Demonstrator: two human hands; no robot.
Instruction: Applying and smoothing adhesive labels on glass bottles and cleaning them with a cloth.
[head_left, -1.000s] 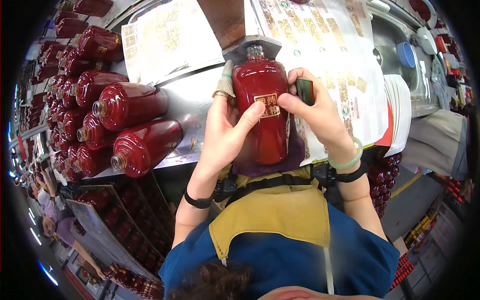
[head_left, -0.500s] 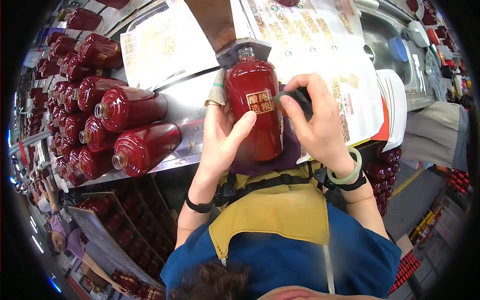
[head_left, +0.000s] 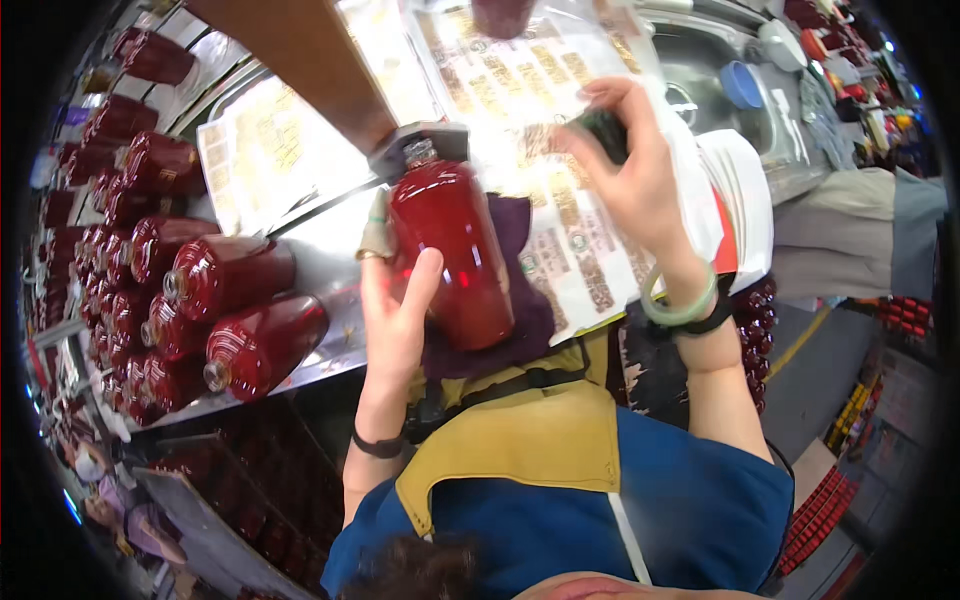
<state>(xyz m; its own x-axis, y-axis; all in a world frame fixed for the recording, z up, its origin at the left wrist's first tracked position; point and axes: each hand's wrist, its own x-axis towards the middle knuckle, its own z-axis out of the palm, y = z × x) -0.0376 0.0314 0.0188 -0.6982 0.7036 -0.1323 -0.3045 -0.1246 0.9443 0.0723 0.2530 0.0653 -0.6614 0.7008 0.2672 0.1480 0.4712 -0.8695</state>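
Note:
A glossy dark red glass bottle point(head_left: 452, 250) lies tilted on a dark purple cloth point(head_left: 535, 310), its clear neck against a dark block point(head_left: 425, 140) at the end of a brown post. My left hand point(head_left: 393, 320) holds the bottle's left side, thumb on top; a pale cover with a green band wraps one of its fingers. No label shows on the bottle's visible face. Right of it, above the label sheets, my right hand point(head_left: 640, 165) is closed round a dark green piece point(head_left: 605, 132). A small gold-brown rectangle point(head_left: 540, 140), blurred, is at its fingertips.
Many red bottles point(head_left: 230, 275) lie stacked on the left of the table. White sheets with gold labels point(head_left: 545, 75) spread ahead and right. Stacked white sheets point(head_left: 740, 190), a metal sink point(head_left: 690, 50) and a blue bowl point(head_left: 740, 85) are at the right. Another person point(head_left: 140, 520) is far left.
My right hand has moved away from the bottle, up and to the right. The gold label seen on the bottle earlier no longer shows there. The whole view has shifted and turned.

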